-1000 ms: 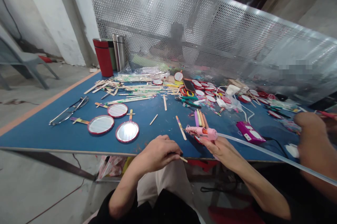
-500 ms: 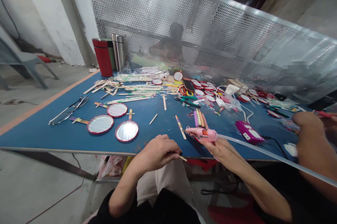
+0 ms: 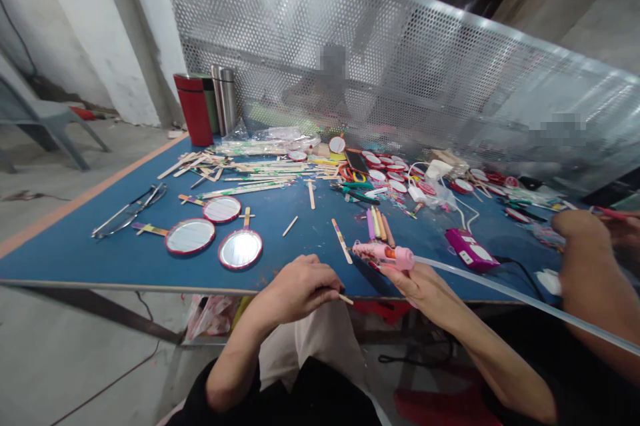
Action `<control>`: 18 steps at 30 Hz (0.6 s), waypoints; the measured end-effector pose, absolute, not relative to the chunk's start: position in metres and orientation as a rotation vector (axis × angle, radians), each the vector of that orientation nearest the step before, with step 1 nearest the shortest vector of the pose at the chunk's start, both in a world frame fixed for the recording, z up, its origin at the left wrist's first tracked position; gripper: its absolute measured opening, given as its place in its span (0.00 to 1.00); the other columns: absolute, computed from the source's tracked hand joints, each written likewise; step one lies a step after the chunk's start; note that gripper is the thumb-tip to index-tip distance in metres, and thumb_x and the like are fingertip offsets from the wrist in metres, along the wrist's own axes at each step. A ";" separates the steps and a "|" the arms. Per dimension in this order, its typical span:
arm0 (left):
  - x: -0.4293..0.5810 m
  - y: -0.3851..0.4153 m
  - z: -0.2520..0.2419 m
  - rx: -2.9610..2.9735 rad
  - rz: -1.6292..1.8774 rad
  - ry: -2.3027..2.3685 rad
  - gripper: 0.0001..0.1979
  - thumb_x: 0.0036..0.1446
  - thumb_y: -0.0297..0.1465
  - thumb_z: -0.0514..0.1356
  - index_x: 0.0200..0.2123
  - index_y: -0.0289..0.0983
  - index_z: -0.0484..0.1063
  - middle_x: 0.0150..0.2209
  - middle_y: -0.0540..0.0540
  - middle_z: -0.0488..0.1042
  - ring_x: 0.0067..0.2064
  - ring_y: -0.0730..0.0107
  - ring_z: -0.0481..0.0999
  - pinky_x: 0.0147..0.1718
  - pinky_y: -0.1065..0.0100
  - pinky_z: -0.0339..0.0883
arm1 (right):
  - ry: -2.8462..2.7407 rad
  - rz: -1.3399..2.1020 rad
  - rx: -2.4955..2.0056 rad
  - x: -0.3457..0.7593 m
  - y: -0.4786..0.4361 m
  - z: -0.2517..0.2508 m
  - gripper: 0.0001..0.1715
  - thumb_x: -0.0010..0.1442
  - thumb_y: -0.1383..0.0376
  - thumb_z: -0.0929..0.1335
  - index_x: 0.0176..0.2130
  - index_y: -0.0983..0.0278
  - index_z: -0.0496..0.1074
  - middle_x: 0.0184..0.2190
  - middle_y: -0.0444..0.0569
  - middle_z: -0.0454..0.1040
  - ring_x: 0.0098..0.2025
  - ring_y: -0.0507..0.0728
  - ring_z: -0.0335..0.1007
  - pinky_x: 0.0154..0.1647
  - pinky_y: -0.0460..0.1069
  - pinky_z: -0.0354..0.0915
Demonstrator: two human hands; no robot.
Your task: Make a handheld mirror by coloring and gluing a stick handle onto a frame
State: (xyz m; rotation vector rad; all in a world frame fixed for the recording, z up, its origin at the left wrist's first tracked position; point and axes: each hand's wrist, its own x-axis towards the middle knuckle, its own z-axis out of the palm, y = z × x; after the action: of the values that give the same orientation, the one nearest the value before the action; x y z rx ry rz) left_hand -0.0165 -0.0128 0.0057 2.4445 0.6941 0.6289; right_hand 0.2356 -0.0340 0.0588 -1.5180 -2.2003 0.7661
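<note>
My left hand [image 3: 305, 289] is closed at the table's front edge, with a small wooden stick [image 3: 346, 299] poking out between thumb and fingers. My right hand [image 3: 417, 283] is wrapped round a pink hot glue gun [image 3: 383, 255], whose nozzle points left. A long translucent glue stick [image 3: 480, 284] runs out of the gun's back toward the lower right. Just left of the nozzle lies a painted craft stick [image 3: 342, 241] on the blue table. Several crayon-like coloured sticks [image 3: 379, 225] lie behind the gun. A short bare stick [image 3: 290, 226] rests further left.
Three red-rimmed round mirrors [image 3: 241, 249] with stick handles lie at left, near eyeglasses [image 3: 129, 211]. Craft sticks [image 3: 265, 169] are heaped behind. Pliers [image 3: 357, 195], a purple box [image 3: 470, 249] and flasks [image 3: 195, 109] stand about. A co-worker's arm [image 3: 587, 266] reaches in at right.
Almost nothing differs. The whole view has shifted very slightly; both hands keep their hold on the stick and the glue gun.
</note>
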 end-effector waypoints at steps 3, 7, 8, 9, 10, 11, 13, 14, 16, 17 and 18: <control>-0.017 -0.013 0.006 2.442 0.634 0.702 0.09 0.65 0.34 0.54 0.40 0.38 0.72 0.39 0.48 0.79 0.40 0.69 0.74 0.43 0.67 0.61 | -2.208 0.770 -1.504 0.236 -0.034 0.058 0.26 0.66 0.52 0.58 0.59 0.53 0.67 0.59 0.43 0.68 0.62 0.62 0.61 0.65 0.60 0.53; -0.017 -0.013 0.005 2.450 0.648 0.691 0.08 0.65 0.33 0.54 0.40 0.39 0.72 0.39 0.49 0.79 0.40 0.70 0.74 0.43 0.68 0.61 | -2.185 0.766 -1.523 0.236 -0.033 0.057 0.27 0.66 0.51 0.58 0.59 0.54 0.67 0.58 0.44 0.70 0.60 0.63 0.63 0.64 0.61 0.53; -0.017 -0.013 0.005 2.452 0.650 0.686 0.08 0.65 0.33 0.54 0.40 0.39 0.72 0.39 0.49 0.79 0.40 0.70 0.74 0.43 0.68 0.61 | -2.181 0.764 -1.523 0.236 -0.033 0.057 0.27 0.66 0.51 0.58 0.59 0.54 0.67 0.57 0.44 0.70 0.60 0.63 0.63 0.64 0.61 0.53; -0.017 -0.013 0.005 2.453 0.651 0.681 0.08 0.65 0.33 0.54 0.40 0.39 0.72 0.40 0.49 0.79 0.40 0.70 0.74 0.44 0.68 0.61 | -2.182 0.763 -1.514 0.235 -0.033 0.057 0.27 0.66 0.52 0.58 0.59 0.54 0.67 0.57 0.44 0.70 0.60 0.63 0.64 0.64 0.61 0.54; -0.017 -0.013 0.004 2.456 0.651 0.679 0.08 0.65 0.33 0.54 0.40 0.39 0.72 0.40 0.49 0.79 0.40 0.70 0.74 0.44 0.68 0.61 | -2.183 0.763 -1.503 0.235 -0.032 0.058 0.26 0.66 0.52 0.58 0.59 0.54 0.67 0.57 0.44 0.70 0.60 0.63 0.64 0.64 0.60 0.55; -0.017 -0.013 0.004 2.458 0.652 0.680 0.08 0.65 0.33 0.54 0.40 0.39 0.72 0.40 0.49 0.79 0.40 0.70 0.74 0.44 0.68 0.61 | -2.180 0.758 -1.495 0.234 -0.032 0.058 0.26 0.66 0.52 0.59 0.59 0.54 0.68 0.57 0.44 0.71 0.59 0.64 0.65 0.63 0.59 0.56; -0.016 -0.013 0.003 2.463 0.654 0.684 0.08 0.65 0.34 0.54 0.40 0.39 0.72 0.40 0.49 0.79 0.39 0.70 0.74 0.43 0.67 0.61 | -2.163 0.741 -1.518 0.234 -0.031 0.058 0.26 0.65 0.53 0.60 0.58 0.56 0.69 0.54 0.44 0.73 0.56 0.64 0.68 0.61 0.58 0.59; -0.016 -0.013 0.003 2.466 0.656 0.685 0.08 0.65 0.34 0.53 0.40 0.39 0.72 0.40 0.49 0.79 0.39 0.70 0.74 0.43 0.67 0.61 | -2.155 0.732 -1.542 0.234 -0.031 0.058 0.26 0.65 0.53 0.60 0.58 0.58 0.70 0.52 0.45 0.75 0.54 0.65 0.70 0.60 0.58 0.61; -0.017 -0.013 0.002 2.470 0.658 0.685 0.09 0.66 0.34 0.53 0.40 0.39 0.72 0.40 0.49 0.79 0.40 0.70 0.74 0.44 0.67 0.61 | -2.153 0.725 -1.570 0.235 -0.030 0.056 0.27 0.65 0.52 0.60 0.58 0.59 0.69 0.51 0.46 0.76 0.53 0.65 0.71 0.59 0.58 0.61; -0.017 -0.012 0.002 2.470 0.658 0.684 0.09 0.66 0.34 0.53 0.40 0.39 0.72 0.40 0.49 0.79 0.40 0.70 0.74 0.44 0.67 0.61 | -2.159 0.728 -1.563 0.235 -0.029 0.056 0.27 0.65 0.53 0.60 0.58 0.59 0.69 0.51 0.46 0.75 0.53 0.65 0.70 0.60 0.58 0.60; -0.017 -0.012 0.001 2.471 0.659 0.683 0.09 0.65 0.34 0.53 0.40 0.39 0.72 0.40 0.49 0.79 0.40 0.70 0.74 0.44 0.67 0.61 | -2.167 0.735 -1.545 0.236 -0.029 0.055 0.27 0.66 0.53 0.59 0.58 0.58 0.69 0.52 0.46 0.74 0.55 0.64 0.69 0.61 0.57 0.59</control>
State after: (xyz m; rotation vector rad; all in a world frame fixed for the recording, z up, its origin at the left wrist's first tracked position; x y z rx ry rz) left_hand -0.0166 -0.0122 0.0012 2.4709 0.6831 0.6589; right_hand 0.2357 -0.0285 0.0554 -1.5448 -2.1666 0.7346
